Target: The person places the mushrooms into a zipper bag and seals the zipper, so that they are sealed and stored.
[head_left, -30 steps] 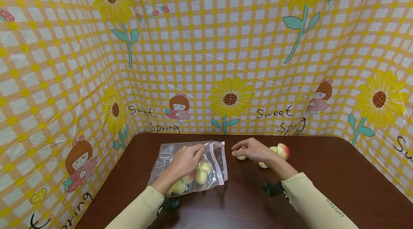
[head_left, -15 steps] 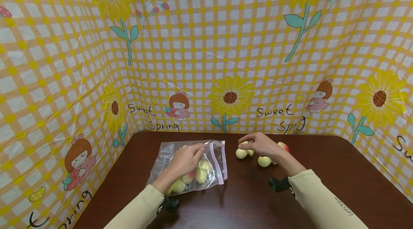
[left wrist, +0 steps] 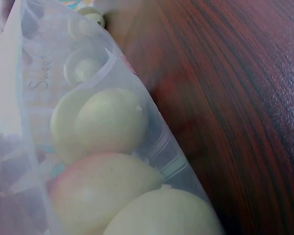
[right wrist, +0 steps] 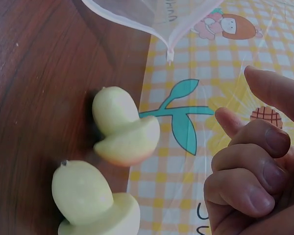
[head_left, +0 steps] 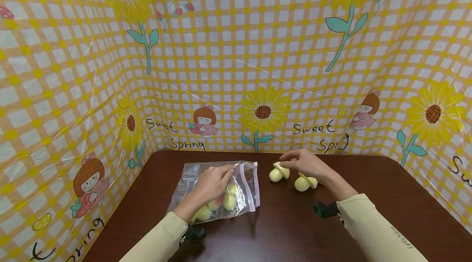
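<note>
A clear zip-top bag [head_left: 185,178] with a pale pink closure lies on the table, its mouth facing right. Inside are several mushroom-shaped pieces [head_left: 230,202] with cream stems and blushing caps; the left wrist view shows them close through the plastic. My left hand [head_left: 212,182] holds the bag's upper side near the mouth; its fingertips are partly hidden. My right hand [head_left: 309,164] hovers by two loose mushroom-shaped pieces, a left one [head_left: 278,172] and a right one [head_left: 303,183]. In the right wrist view it holds nothing, thumb and index finger apart, other fingers loosely bent.
The dark brown wooden table [head_left: 273,229] ends at the back against a yellow checked cloth [head_left: 221,69] with sunflowers. The cloth also rises on the left and right. A dark wrist-worn device [head_left: 326,209] sits under each forearm.
My right hand has moved right, away from the bag mouth, uncovering the two loose pieces and covering a red-capped one behind. The left hand and bag stay nearly still.
</note>
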Available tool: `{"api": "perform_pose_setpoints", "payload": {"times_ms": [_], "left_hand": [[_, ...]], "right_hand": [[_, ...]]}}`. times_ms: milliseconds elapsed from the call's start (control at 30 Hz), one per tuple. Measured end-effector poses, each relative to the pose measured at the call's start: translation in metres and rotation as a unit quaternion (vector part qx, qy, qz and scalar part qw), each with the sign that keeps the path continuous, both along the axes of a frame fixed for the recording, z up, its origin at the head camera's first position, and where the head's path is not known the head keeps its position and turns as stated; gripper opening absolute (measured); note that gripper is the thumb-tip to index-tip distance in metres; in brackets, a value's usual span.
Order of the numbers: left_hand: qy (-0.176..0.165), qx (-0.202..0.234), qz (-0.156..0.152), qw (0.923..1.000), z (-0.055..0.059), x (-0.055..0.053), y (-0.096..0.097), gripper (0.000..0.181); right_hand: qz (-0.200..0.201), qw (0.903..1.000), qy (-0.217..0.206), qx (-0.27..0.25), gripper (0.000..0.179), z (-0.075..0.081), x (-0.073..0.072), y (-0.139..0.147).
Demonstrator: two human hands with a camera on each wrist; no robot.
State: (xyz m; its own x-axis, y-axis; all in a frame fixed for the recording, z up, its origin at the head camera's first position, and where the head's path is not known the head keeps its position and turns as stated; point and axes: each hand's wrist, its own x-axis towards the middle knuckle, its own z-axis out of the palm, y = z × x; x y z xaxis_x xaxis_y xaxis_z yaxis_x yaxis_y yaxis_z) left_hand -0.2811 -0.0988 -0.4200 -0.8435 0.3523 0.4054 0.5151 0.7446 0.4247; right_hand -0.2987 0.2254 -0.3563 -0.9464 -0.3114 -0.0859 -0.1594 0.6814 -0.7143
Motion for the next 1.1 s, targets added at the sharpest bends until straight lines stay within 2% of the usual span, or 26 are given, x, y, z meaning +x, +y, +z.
{"api": "perform_pose_setpoints", "payload": {"times_ms": [367,633,1100], "left_hand": [[0.002,-0.008,0.008,0.9999,-0.001,0.0,0.001,0.031],[0.001,-0.009,0.012,0.9999,-0.001,0.002,0.001,0.031],[0.007,-0.007,0.013,0.9999,-0.004,0.002,0.001,0.031]], "right_hand": [[-0.006,1.0,-0.006,-0.001,0.052,0.002,0.001,0.02],[0.004,0.9999,0.005,0.01,0.054,0.0,0.0,0.032],[-0.006,0.999,0.032,0.029,0.056,-0.003,0.003,0.047]]}}
